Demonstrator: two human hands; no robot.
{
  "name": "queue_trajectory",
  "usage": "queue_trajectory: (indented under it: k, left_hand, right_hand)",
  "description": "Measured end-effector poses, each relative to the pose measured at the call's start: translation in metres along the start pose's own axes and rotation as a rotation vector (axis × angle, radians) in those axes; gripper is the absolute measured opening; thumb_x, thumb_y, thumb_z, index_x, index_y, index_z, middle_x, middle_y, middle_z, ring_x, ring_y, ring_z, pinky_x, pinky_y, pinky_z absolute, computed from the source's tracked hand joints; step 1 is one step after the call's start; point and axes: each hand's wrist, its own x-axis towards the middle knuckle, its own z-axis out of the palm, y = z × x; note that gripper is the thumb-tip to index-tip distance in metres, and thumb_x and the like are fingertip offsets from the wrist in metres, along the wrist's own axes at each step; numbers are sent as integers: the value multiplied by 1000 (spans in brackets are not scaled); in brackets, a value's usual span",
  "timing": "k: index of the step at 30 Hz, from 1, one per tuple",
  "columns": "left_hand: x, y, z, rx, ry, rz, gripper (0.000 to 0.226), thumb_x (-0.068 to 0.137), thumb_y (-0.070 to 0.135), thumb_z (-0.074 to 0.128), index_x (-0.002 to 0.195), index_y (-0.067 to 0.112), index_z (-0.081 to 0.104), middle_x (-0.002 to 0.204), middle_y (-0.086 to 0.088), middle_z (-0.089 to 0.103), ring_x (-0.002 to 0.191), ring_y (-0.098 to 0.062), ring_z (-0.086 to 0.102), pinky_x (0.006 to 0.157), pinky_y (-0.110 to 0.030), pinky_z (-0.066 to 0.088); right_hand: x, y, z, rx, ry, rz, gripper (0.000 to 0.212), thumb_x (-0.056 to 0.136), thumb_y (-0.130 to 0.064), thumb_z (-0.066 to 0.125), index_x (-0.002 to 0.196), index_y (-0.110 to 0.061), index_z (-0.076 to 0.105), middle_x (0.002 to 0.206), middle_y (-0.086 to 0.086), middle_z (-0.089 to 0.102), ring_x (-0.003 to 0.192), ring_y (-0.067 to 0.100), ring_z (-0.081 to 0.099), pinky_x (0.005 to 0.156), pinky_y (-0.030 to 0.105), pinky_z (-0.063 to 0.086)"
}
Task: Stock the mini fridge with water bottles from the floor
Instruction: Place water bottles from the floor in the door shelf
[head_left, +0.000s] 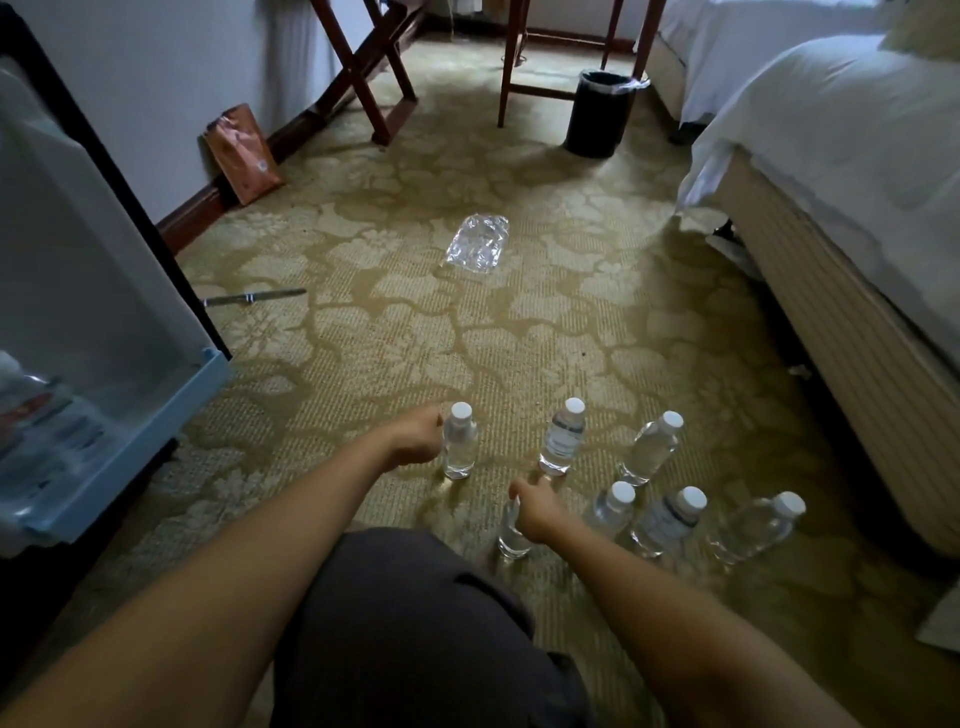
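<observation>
The left hand (415, 439) held the water bottle (460, 447) nearest the mini fridge door (78, 260); the right hand (537, 514) gripped the next bottle (513, 540), likely to load both.

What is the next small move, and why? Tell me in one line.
Probably lift both held bottles and swing them left toward the open fridge door shelf: the left hand wraps the back-left bottle, the right hand grips the nearest bottle by its top, and both stand on the carpet.

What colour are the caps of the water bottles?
The caps are white; head view.
</observation>
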Motion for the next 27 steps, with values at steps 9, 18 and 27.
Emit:
queue_trajectory:
  k: [9, 18, 27]
  left_hand:
    - [14, 0, 9, -52, -53, -31, 41, 90, -9, 36, 128, 2, 44, 79, 0, 43, 58, -10, 32, 51, -20, 27]
    - [12, -7, 2, -119, -2, -49, 33, 87, -6, 50, 117, 8, 49, 79, 1, 43, 64, -10, 38, 55, -21, 31]
    - [-12, -23, -35, -255, 210, 38, 51, 78, -3, 67, 125, 4, 48, 119, -15, 57, 98, -23, 56, 77, -30, 51]
  right_hand:
    - [3, 7, -1, 42, 53, -74, 24, 91, -16, 52, 115, -11, 52, 125, 16, 51, 112, 32, 54, 92, 36, 44]
    - [-9, -39, -58, 278, 150, -268, 23, 85, -17, 63, 108, -12, 61, 117, 10, 62, 98, 23, 57, 79, 30, 43]
    - [-39, -120, -129, 362, 293, -553, 22, 81, -23, 66, 101, -15, 62, 95, 0, 56, 85, 17, 53, 76, 35, 49]
